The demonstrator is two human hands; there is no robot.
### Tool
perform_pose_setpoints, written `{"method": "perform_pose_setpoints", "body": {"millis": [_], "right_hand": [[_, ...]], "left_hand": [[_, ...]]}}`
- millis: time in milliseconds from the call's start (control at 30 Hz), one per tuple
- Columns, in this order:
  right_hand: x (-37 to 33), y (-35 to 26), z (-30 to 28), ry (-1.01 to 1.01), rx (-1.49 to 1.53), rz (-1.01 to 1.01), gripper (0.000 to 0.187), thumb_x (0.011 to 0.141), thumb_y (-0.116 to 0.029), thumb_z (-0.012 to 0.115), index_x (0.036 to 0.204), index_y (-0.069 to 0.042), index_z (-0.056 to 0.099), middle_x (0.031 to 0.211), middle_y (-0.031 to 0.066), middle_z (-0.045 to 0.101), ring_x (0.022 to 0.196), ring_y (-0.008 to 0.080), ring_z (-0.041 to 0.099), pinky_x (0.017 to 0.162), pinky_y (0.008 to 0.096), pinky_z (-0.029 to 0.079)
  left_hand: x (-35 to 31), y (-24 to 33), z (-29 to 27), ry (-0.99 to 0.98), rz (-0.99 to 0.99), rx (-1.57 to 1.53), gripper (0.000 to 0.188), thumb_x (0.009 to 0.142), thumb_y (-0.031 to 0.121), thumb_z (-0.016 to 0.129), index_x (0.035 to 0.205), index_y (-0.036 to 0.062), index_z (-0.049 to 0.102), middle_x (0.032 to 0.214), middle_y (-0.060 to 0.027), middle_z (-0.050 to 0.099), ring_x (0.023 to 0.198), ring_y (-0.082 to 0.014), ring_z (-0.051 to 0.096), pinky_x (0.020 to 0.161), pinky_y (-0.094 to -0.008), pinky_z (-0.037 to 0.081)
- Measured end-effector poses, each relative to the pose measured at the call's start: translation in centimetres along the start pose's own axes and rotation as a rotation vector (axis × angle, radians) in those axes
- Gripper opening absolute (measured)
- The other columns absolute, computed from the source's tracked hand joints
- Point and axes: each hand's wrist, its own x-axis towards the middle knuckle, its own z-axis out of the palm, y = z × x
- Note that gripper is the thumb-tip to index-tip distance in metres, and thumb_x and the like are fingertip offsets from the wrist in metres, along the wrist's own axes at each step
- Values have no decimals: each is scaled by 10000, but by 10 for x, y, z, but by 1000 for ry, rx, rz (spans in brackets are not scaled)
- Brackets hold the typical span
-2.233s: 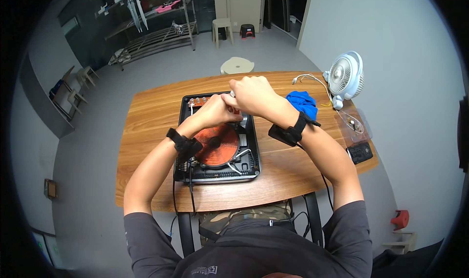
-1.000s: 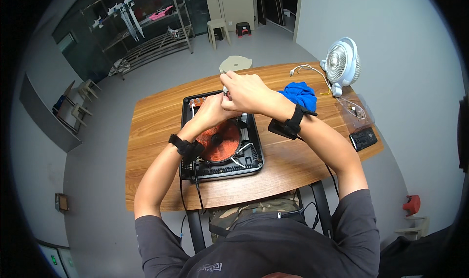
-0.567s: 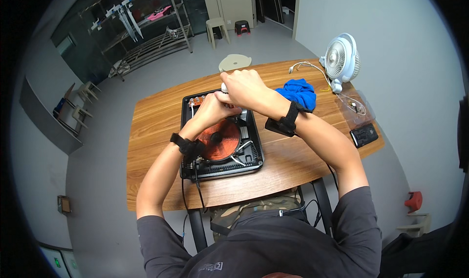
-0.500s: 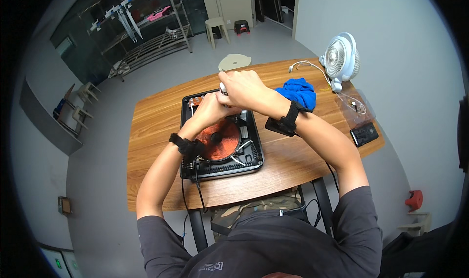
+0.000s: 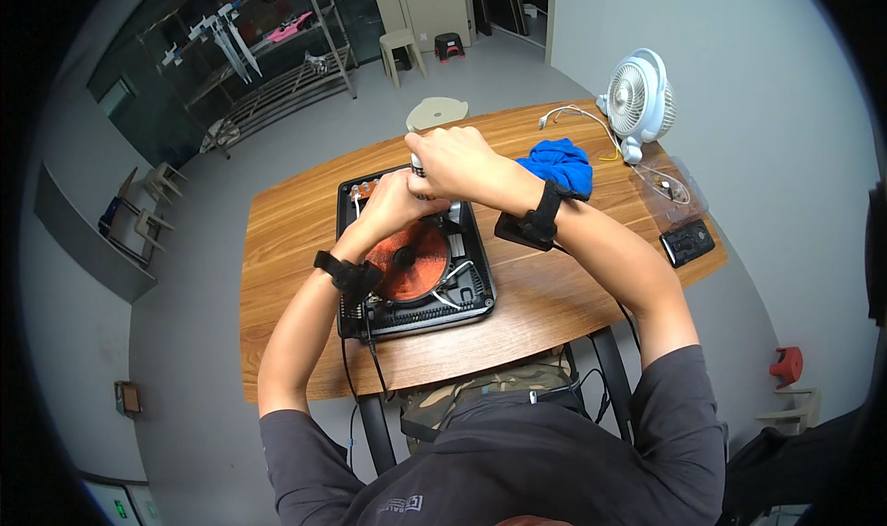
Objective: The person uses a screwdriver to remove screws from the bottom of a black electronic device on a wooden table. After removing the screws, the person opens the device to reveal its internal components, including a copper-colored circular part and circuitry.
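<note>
An opened induction cooker [image 5: 416, 321] lies on the table, its black shell showing a round copper-coloured coil [image 5: 407, 266] and white wires. Above its far end, my right hand [image 5: 455, 164] is closed round a slim white cylindrical tool [image 5: 418, 166] with dark marks, held upright like a screwdriver. Just below and to the left, my left hand [image 5: 395, 205] is closed at the tool's lower end. Its fingertips and the tool's tip are hidden. An orange part [image 5: 363, 191] shows at the cooker's far left corner. Both my wrists wear black straps.
On the wooden table [image 5: 291, 249], a blue cloth [image 5: 557, 166] lies right of my right forearm. Farther right stand a white fan [image 5: 637, 101], a cable and a black box-like device [image 5: 688, 243]. A pale stool [image 5: 437, 113] stands beyond the far edge. Black cables hang over the near edge.
The view has shifted slightly. Both hands stay together over the cooker's far end, and the right hand's grip on the tool looks the same.
</note>
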Motion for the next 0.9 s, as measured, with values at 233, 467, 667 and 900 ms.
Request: {"method": "perform_pose_setpoints", "body": {"millis": [233, 467, 667, 900], "right_hand": [[-9, -8, -8, 56, 49, -56, 448, 843, -387, 643, 1029, 19, 612, 962, 253, 705, 864, 443, 702, 738, 537, 566], [-2, -1, 4, 69, 92, 24, 493, 806, -376, 675, 1059, 40, 593, 949, 265, 703, 848, 459, 697, 741, 541, 570], [-8, -5, 1, 85, 113, -15, 513, 822, -382, 672, 1094, 40, 565, 1022, 270, 661, 893, 449, 685, 769, 538, 567], [1, -10, -3, -41, 119, 105, 505, 846, -413, 660, 1040, 47, 581, 993, 260, 682, 889, 434, 691, 774, 539, 565]], "left_hand": [[-8, -6, -2, 9, 88, -127, 276, 828, 213, 829, 942, -17, 726, 893, -128, 764, 860, -241, 732, 797, -397, 558], [-3, 5, 0, 42, 48, 16, 323, 848, 249, 820, 986, -20, 708, 935, -191, 754, 882, -342, 731, 806, -418, 558], [-5, -12, -5, 40, 29, -88, 343, 852, 250, 801, 947, -59, 689, 906, -224, 742, 870, -344, 736, 784, -422, 558], [-7, 8, -4, 68, -33, 93, 320, 852, 265, 803, 971, -16, 707, 897, -185, 747, 871, -346, 734, 764, -431, 550]]}}
